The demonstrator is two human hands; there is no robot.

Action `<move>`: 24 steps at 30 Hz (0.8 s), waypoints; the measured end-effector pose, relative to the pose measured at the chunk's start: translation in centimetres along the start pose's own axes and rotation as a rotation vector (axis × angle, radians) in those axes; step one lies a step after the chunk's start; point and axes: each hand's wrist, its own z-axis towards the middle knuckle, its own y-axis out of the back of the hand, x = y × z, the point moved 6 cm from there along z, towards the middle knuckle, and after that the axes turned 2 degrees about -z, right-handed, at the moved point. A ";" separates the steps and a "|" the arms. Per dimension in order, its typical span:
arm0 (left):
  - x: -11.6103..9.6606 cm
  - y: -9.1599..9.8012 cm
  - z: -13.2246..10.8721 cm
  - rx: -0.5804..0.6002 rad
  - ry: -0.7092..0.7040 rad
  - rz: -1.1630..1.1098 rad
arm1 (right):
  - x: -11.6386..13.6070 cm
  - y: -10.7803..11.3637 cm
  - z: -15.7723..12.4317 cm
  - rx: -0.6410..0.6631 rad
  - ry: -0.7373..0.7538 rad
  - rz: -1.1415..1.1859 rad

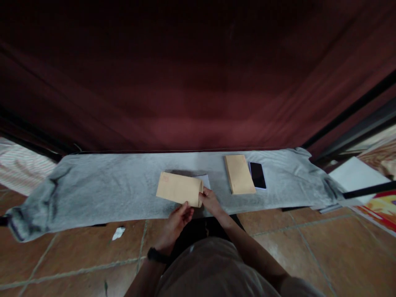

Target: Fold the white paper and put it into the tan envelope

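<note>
A tan paper envelope (177, 189) is held up over the grey cloth, tilted slightly, with faint red print at its upper left corner. My left hand (179, 220) pinches its lower edge between thumb and fingers. At the envelope's right end, my right hand (210, 201) has its closed fingers at the opening flap; the fingertips are partly hidden there. Behind that end lies a white sheet of paper (204, 180), partly covered by the envelope. A stack of tan envelopes (240, 175) rests to the right, apart from both hands.
Beside the stack lies a dark-screened phone (258, 175). A grey cloth (108, 181) covers the long narrow surface, and a dark red panel (198, 103) rises behind it. White scrap (118, 233) lies on the tiled floor (86, 251). Papers (360, 177) stand at far right.
</note>
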 end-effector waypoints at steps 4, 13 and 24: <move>-4.1 -0.1 -1.5 -0.093 -0.497 0.681 | 0.0 2.2 0.1 -0.015 0.099 -0.265; -9.1 -5.3 -1.7 0.098 -1.108 1.782 | 0.2 2.9 -1.1 0.128 0.224 -0.266; -7.5 -5.6 -0.2 0.111 -1.115 1.815 | 0.0 5.1 -1.6 -0.026 0.112 -0.292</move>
